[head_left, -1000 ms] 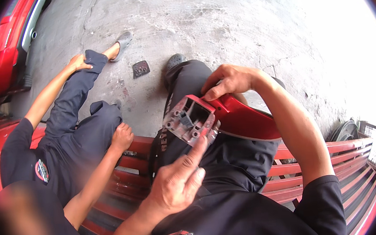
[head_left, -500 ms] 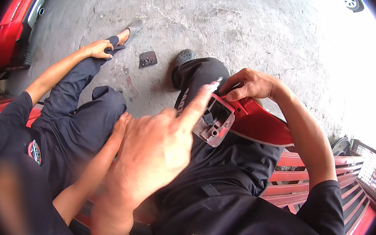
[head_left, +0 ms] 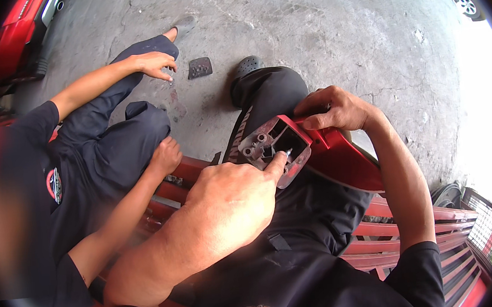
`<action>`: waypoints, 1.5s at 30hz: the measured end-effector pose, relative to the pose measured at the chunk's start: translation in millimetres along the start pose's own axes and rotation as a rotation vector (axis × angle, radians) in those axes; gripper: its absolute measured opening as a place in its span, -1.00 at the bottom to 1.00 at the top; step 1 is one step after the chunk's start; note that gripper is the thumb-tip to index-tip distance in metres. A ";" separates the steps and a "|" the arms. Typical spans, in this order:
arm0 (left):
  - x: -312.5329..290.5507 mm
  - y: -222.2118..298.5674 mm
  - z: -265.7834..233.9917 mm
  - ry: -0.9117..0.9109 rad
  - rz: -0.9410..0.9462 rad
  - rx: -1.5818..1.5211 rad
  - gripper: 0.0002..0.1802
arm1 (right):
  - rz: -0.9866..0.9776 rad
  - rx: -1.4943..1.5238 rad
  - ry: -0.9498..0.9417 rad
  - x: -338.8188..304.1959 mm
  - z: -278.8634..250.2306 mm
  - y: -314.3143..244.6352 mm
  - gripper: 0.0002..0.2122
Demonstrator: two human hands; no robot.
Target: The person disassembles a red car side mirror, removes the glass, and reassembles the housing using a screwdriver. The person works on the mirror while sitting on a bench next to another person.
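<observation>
The left hand (head_left: 232,198) has moved from the red part's (head_left: 340,161) far edge to its opening (head_left: 293,142), grip unclear; the right hand (head_left: 336,109) still pinches the part.

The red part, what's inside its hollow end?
The red part shows round posts and a dark piece. The left hand hides one edge; the deepest hollow is too dark to tell.

The red part (head_left: 343,165) looks glossy, the trousers (head_left: 278,86) matt cloth, the floor (head_left: 329,29) rough concrete.
</observation>
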State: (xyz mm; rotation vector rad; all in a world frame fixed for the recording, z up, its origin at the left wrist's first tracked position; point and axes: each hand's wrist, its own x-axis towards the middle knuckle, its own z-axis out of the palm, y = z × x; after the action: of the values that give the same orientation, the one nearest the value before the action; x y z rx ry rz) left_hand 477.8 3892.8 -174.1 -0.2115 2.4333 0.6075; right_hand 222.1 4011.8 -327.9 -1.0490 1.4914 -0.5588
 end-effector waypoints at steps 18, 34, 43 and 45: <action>30.8 -2.1 -23.5 -0.026 0.068 0.057 -0.40 | 0.079 0.023 -0.003 -6.7 0.7 -6.9 -0.50; -2.4 -19.8 -30.4 0.087 -0.059 -0.128 -0.36 | -0.506 -0.089 0.173 -6.6 31.4 -35.5 -0.71; 17.3 -36.2 -21.0 0.276 0.076 -0.557 -0.18 | -0.134 0.233 0.203 -10.2 29.8 -0.1 -0.73; 13.6 -38.5 -30.8 0.257 0.023 -0.616 -0.21 | -0.102 0.273 0.230 -9.0 28.7 -4.7 -0.73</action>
State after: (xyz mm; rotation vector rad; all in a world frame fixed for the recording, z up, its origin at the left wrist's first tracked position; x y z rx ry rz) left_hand 461.8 3844.2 -174.9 -0.5384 2.4148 1.4061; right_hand 250.1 4023.3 -325.5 -0.8718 1.5133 -0.9540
